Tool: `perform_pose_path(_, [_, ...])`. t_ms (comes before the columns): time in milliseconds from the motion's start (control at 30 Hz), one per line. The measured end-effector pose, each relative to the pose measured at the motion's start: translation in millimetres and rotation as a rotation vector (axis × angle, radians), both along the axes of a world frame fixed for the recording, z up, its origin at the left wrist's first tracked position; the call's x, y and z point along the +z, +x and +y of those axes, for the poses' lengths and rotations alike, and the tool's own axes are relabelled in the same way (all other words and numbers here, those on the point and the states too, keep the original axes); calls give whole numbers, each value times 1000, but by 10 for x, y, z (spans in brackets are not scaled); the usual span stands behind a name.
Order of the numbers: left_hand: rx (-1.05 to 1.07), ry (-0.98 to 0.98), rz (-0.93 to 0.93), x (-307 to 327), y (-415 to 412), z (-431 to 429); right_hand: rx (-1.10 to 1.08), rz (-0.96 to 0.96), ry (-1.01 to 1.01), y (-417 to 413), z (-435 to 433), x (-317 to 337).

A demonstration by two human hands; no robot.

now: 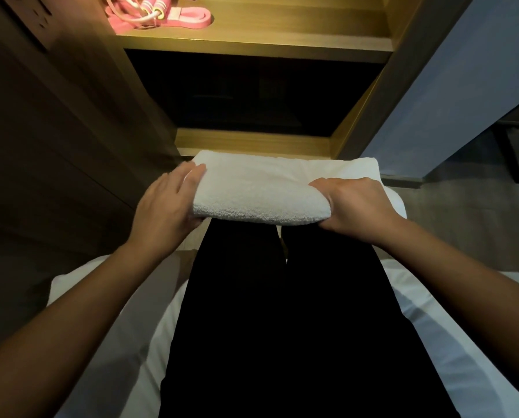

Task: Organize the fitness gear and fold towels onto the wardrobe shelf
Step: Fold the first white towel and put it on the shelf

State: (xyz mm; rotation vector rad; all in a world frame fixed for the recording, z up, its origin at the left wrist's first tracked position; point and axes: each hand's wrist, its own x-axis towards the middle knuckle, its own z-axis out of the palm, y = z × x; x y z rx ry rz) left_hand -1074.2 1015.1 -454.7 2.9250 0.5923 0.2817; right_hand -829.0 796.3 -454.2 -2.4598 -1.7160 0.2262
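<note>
Well beyond the left hand, a pink skipping rope (153,7) and a pink band (192,19) lay on the wardrobe shelf (282,40). The left hand (167,203) clasped one end of the folded white towel (252,194), which spanned the gap between the two hands. The right hand (354,203) gripped the other end, fingers curled under.

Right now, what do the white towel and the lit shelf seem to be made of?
The towel: likely cotton terry, matte, with a nubby looped surface. The shelf: wood or wood-look laminate, smooth, with straight grain lines; I cannot tell which.
</note>
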Motion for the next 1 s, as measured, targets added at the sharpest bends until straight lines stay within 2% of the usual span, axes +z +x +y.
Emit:
perform_pose_path(67, [-52,58,-110,-14,-9,45,14,-5,8,1,-16,-10])
perform_pose_path(167, [-73,113,-116,-17,-49,74,18,1,25,-1,-37,-12])
perform_pose_path(300, [-18,75,88,43,-75,51,10,14,41,-21,-33,-1])
perform_pose_path(433, [-43,128,253,151,155,-184,40,-34,49,-85,7,1])
perform_pose_path(533, [-146,85,233,122,550,-443,23,-54,30,-112,8,18])
perform_pose_path(600, [-175,55,153,94,702,-528,-12,-73,31,-125,-30,17])
perform_pose_path(767, [-172,30,66,16,637,-499,-35,-98,62,-165,-344,-29])
perform_pose_path(900, [-169,41,52,4,635,-506,-103,-133,197,-81,-481,-51])
perform_pose_path(1000, [-167,18,61,20,620,-504,-91,-170,191,-58,-505,-48])
